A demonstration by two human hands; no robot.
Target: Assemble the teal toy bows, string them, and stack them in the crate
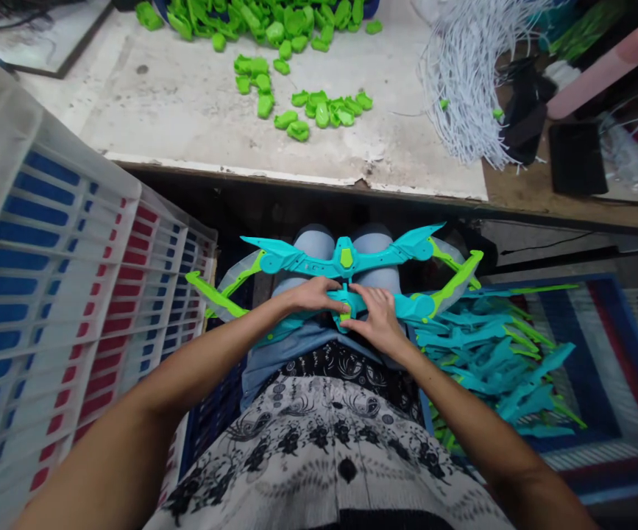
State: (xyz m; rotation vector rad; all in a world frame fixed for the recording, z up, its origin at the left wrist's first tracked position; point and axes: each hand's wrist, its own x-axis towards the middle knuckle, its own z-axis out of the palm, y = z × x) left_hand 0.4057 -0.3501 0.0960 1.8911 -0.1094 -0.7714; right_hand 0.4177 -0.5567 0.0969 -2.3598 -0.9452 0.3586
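Note:
Two turquoise toy bows with lime-green limb parts lie across my lap. The farther toy bow (307, 265) rests over my knees, with a green piece set in its middle. Of the nearer toy bow (413, 305), the middle is partly covered by my fingers. My left hand (319, 296) grips its centre from the left, thumb and fingers on either side of the grip. From the right, my right hand (377, 316) holds the same centre, with the thumb by a small green piece (345, 313).
Loose green plastic pieces (321, 109) lie on the worktable (186, 110), with a larger heap behind. White strings (456, 81) hang together at right, near a black phone-like object (578, 158). A crate (147, 250) stands left; another crate (600, 368) at right holds several bows.

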